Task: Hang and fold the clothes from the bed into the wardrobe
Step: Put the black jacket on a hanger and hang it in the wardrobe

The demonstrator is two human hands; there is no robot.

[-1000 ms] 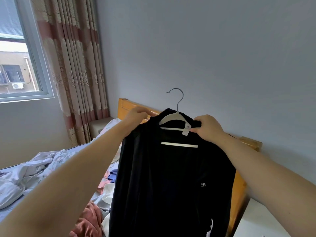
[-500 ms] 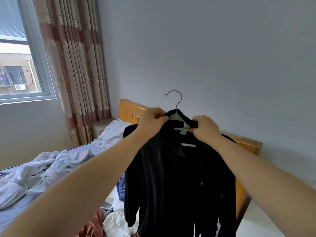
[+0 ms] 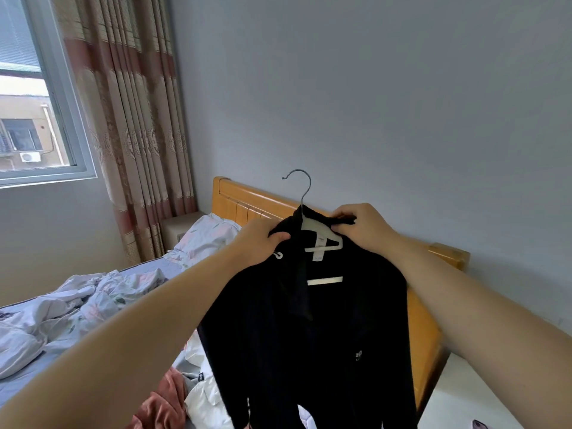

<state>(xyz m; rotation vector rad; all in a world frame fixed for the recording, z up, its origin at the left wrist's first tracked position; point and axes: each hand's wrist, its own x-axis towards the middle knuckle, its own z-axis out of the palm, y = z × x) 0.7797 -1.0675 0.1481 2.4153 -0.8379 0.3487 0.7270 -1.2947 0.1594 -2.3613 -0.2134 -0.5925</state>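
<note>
hanger: white plastic, grey metal hook pointing up, free in the air before the grey wall.
black garment: draped on the hanger, front open, hanging in the air between both forearms; lower edge cut off by the frame.
left hand: fingers curled round the collar's left edge, gripping cloth.
right hand: pinching the collar's right side at the hanger's shoulder.
bed: below and left of the black garment, wooden headboard against the wall, crumpled pale bedding on top.
clothes heap: rust-pink and white pieces on the bed, just behind the hanging cloth.
curtain: striped, beside the window.
</note>
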